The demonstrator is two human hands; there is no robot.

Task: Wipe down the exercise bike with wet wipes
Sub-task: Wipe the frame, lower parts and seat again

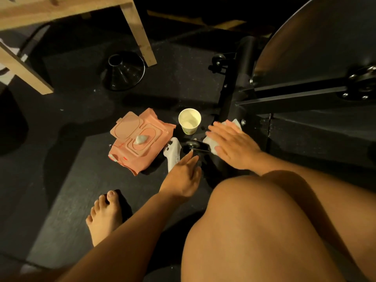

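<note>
The black exercise bike (317, 64) fills the right side, its floor bar (240, 82) running down toward me. My right hand (232, 143) lies flat on a white wet wipe (211, 145), pressing it against the near end of that bar. My left hand (186, 171) reaches toward the small black transport wheel (191, 144) at the bar's end, fingers apart and holding nothing. A pink wet wipe pack (140, 139) lies on the floor to the left, lid flipped open, with a wipe poking out (141, 139).
A white paper cup (189, 121) stands between the pack and the bar. A white controller (173, 154) lies beside my left hand. A black funnel (123, 71) and wooden table legs (140, 31) are further back. My bare foot (103, 216) and knee (264, 231) are near.
</note>
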